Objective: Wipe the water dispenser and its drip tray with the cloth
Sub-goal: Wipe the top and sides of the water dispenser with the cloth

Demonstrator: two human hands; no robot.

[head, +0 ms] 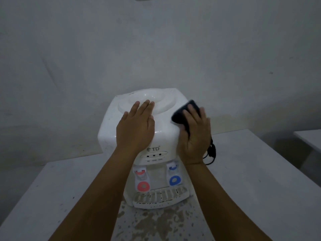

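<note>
A white tabletop water dispenser [111, 126] stands on a pale table [52, 188], with a red tap [143, 186] and a blue tap [175, 180] on its front. Below the taps sits its slotted white drip tray [161, 197]. My left hand [136, 127] lies flat on the dispenser's top, fingers together, holding nothing. My right hand [196, 134] presses a dark cloth [180, 113] against the top right edge and right side of the dispenser. Part of the cloth is hidden under my fingers.
A black power cord [211, 152] lies on the table just right of the dispenser. Wet brownish blotches [156, 221] spread on the table in front of the drip tray. A grey wall stands close behind. Another pale surface [309, 138] is at far right.
</note>
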